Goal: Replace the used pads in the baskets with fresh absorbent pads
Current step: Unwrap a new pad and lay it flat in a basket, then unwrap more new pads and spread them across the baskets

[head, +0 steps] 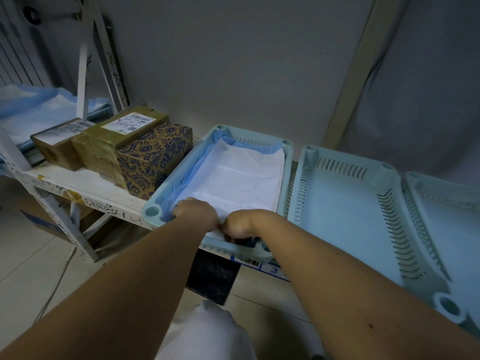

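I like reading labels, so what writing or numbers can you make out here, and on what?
"3": on the blue-and-white label under the padded basket.
Barcode sticker beside it: too small to read.
Shipping labels on the brown boxes: blurred.
Scribbles on the shelf edge: illegible.

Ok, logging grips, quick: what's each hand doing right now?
Left hand: fingers curled onto the pad at the basket's near edge.
Right hand: curled at the same edge; grip cannot be told.

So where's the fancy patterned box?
The patterned box sits on the white shelf, left of the basket holding the pad.
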{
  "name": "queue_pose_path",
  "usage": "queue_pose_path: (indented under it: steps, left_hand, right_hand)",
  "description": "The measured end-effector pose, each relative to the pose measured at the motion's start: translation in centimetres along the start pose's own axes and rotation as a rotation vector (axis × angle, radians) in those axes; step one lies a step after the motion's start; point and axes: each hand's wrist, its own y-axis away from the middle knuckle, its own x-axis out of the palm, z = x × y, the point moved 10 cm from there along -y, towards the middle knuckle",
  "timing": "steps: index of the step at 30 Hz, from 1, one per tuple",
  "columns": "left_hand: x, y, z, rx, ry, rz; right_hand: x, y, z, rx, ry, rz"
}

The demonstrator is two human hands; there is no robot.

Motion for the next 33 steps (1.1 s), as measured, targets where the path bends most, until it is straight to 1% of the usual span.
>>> queue_pose_path:
  steps: [2,3,4,7,10,14,18,20,23,28,33]
  left_hand:
    - [-0.5,0.3,-0.2,0.020,0.020,-0.060]
    - [-0.6,0.4,-0.5,0.044,0.043,-0.071]
    - [-0.3,0.5,-0.7,0.073,0.063,-0.058]
    - [0.7,1.2,-1.5,0.145,0.077,0.059]
    - [0.4,2.0,-1.8,0.179,0.071,0.097]
    - [0.3,2.4,-1.8,0.183,0.079,0.110]
    - [0.6,1.8,-1.9,0.175,0.076,0.113]
    - [0.8,1.2,-1.9,0.173,0.051,0.105]
    - [0.7,1.0,-2.0,0.197,0.015,0.111]
    - [0.1,1.2,-2.3,0.244,0.001,0.113]
    - [0.0,0.7,-1.9,0.219,0.010,0.089]
  right_hand:
    - [-0.1,0.5,0.6,-0.021,0.031,-0.036]
    - [0.1,0.9,1.0,-0.034,0.050,-0.028]
    - [0.5,1.1,1.4,-0.054,0.058,-0.007]
    - [1.5,2.0,2.3,-0.108,-0.001,0.057]
    - [2.1,2.0,2.9,-0.127,-0.036,0.086]
    - [1.5,2.2,2.8,-0.150,-0.091,0.025]
    - [2.2,1.8,2.1,-0.125,-0.136,0.044]
    - [2.3,1.3,1.4,-0.097,-0.045,0.034]
    - [1.7,1.3,1.5,-0.129,0.043,-0.014]
    - [1.3,1.2,2.5,-0.161,0.078,-0.057]
    - [0.7,1.1,2.3,-0.155,0.085,-0.148]
